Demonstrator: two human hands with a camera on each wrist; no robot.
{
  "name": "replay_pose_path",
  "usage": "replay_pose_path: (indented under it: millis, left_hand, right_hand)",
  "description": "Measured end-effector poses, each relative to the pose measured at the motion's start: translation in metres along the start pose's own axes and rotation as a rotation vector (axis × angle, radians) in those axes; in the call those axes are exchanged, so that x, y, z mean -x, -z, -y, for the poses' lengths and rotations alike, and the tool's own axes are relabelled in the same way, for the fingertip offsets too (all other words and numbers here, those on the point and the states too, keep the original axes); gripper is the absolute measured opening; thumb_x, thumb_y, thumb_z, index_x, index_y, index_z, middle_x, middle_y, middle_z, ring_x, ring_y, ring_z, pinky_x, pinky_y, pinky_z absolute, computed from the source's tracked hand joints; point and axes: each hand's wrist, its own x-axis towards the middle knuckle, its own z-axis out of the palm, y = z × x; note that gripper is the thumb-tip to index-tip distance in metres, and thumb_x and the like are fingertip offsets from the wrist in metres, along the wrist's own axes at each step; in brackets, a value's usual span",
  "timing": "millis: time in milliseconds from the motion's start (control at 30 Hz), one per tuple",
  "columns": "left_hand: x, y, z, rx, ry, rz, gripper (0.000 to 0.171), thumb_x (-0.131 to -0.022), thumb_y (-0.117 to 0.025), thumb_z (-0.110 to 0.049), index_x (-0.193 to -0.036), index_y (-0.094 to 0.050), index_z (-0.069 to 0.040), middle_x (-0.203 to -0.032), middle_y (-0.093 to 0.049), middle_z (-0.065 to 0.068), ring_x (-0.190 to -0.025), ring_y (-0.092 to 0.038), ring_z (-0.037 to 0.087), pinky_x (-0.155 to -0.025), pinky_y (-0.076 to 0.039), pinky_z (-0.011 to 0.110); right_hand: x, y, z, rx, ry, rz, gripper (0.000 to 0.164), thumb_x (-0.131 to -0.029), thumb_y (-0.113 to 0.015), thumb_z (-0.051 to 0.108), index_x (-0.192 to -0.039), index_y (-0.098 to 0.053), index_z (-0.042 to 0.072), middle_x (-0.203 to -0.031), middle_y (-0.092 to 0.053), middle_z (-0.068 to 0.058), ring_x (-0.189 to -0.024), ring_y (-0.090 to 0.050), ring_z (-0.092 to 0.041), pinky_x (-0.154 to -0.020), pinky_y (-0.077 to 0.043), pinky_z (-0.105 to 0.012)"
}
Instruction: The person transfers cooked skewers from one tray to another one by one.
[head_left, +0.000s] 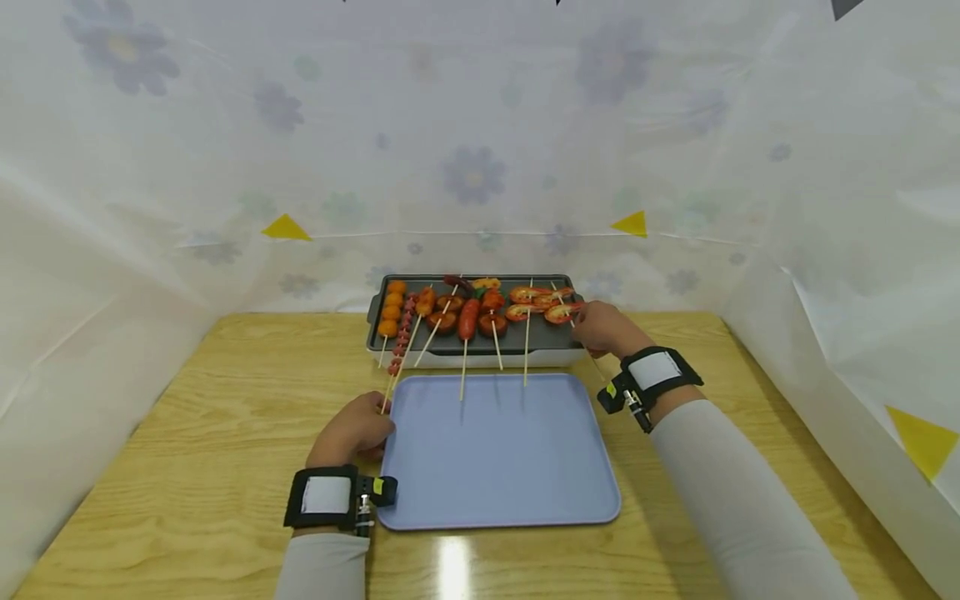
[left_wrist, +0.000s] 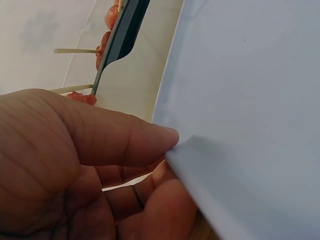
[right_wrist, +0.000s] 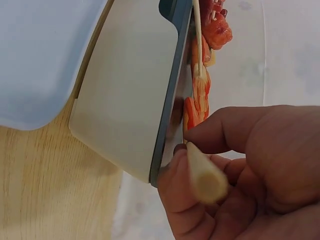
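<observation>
My left hand [head_left: 356, 429] grips the left edge of a pale blue tray [head_left: 498, 458], near its far corner. In the left wrist view the thumb [left_wrist: 145, 142] lies on the rim, with fingers below it. At the right end of a white electric grill [head_left: 491, 361], my right hand [head_left: 609, 327] pinches the wooden stick [right_wrist: 207, 182] of a shrimp skewer [head_left: 562, 313]. Its shrimp are over the dark grill plate [head_left: 551, 339]. Another shrimp skewer [head_left: 527, 312] lies just left of it.
Several more skewers lie across the grill: orange balls [head_left: 390, 308], small pink sausages [head_left: 402, 333], a red sausage [head_left: 468, 319] and round brown slices [head_left: 442, 322]. Their sticks jut over the front edge toward the tray. Behind the wooden table [head_left: 247, 400] hangs a flowered sheet [head_left: 472, 175].
</observation>
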Motion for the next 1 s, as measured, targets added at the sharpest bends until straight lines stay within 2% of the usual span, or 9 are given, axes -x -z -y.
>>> replay_pose_path:
  millis: [200, 433, 567, 833, 1000]
  left_hand:
    - [-0.0012, 0.0002, -0.0007, -0.004, 0.004, 0.003, 0.032, -0.087, -0.057, -0.003, -0.119, -0.054, 0.001, -0.091, -0.057, 0.016, -0.072, -0.059, 0.027, -0.056, -0.051, 0.031]
    - [-0.0003, 0.0005, -0.0005, -0.01, 0.006, 0.008, 0.035, -0.088, -0.056, -0.002, -0.122, -0.053, 0.003, -0.093, -0.057, 0.017, -0.073, -0.059, 0.027, -0.056, -0.051, 0.032]
    - [0.0009, 0.0004, -0.0001, -0.008, -0.004, 0.003, 0.034, -0.088, -0.055, -0.002, -0.122, -0.053, 0.003, -0.094, -0.057, 0.017, -0.072, -0.059, 0.027, -0.056, -0.051, 0.032]
    - [0.0002, 0.0004, 0.0016, -0.018, -0.018, 0.001, 0.033, -0.088, -0.055, -0.002, -0.121, -0.053, 0.003, -0.091, -0.057, 0.016, -0.07, -0.059, 0.026, -0.056, -0.051, 0.032]
    - [0.0013, 0.0007, -0.0003, -0.023, -0.013, 0.005, 0.033, -0.088, -0.055, -0.002, -0.12, -0.053, 0.003, -0.09, -0.057, 0.016, -0.07, -0.059, 0.026, -0.056, -0.05, 0.032]
  right_hand:
    - [0.0001, 0.0005, 0.0032, 0.037, 0.003, -0.021, 0.034, -0.091, -0.047, 0.0, -0.06, -0.04, 0.012, -0.048, -0.037, 0.002, -0.041, -0.034, -0.011, -0.048, -0.035, -0.029]
    - [0.0016, -0.0001, 0.006, 0.042, -0.01, -0.019, 0.027, -0.095, -0.046, 0.002, -0.07, -0.039, 0.01, -0.05, -0.039, 0.001, -0.042, -0.039, -0.011, -0.049, -0.037, -0.028]
    - [0.0035, -0.0014, 0.0061, 0.073, -0.004, -0.039, 0.022, -0.093, -0.047, 0.001, -0.073, -0.04, 0.008, -0.053, -0.041, -0.001, -0.045, -0.041, -0.013, -0.05, -0.038, -0.029]
    - [0.0068, -0.0049, 0.0017, 0.073, -0.013, -0.068, 0.003, -0.094, -0.047, 0.002, -0.092, -0.046, 0.0, -0.075, -0.052, -0.011, -0.059, -0.055, -0.02, -0.057, -0.047, -0.032]
    - [0.0086, -0.0076, -0.0032, 0.054, -0.012, -0.074, 0.006, -0.095, -0.046, 0.002, -0.099, -0.044, -0.002, -0.079, -0.051, -0.013, -0.059, -0.054, -0.02, -0.056, -0.044, -0.032]
